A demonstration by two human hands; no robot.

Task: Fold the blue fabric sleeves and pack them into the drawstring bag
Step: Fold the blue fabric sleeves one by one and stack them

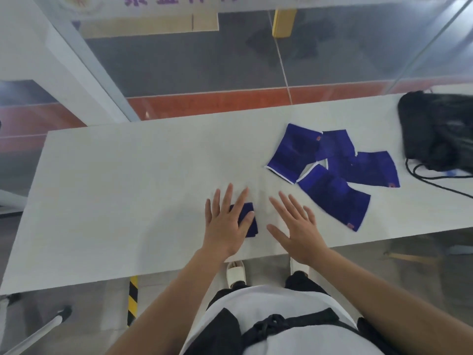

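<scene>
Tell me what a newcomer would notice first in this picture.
Four blue sleeves lie overlapping on the white table, right of centre. Nearer the front edge, the left hand presses flat on a folded sleeve, the right hand open beside it. A black bag sits at the table's right end.

Torso: white top (268, 302) | Waist: black strap (307, 320) with a central knot (271, 325), well apart from the table (102, 201) | Legs: black trousers (302, 280) | Feet: white shoes (236, 271), just off the table's near edge | Arms: bare down to left hand (225, 226) and right hand (299, 231).
</scene>
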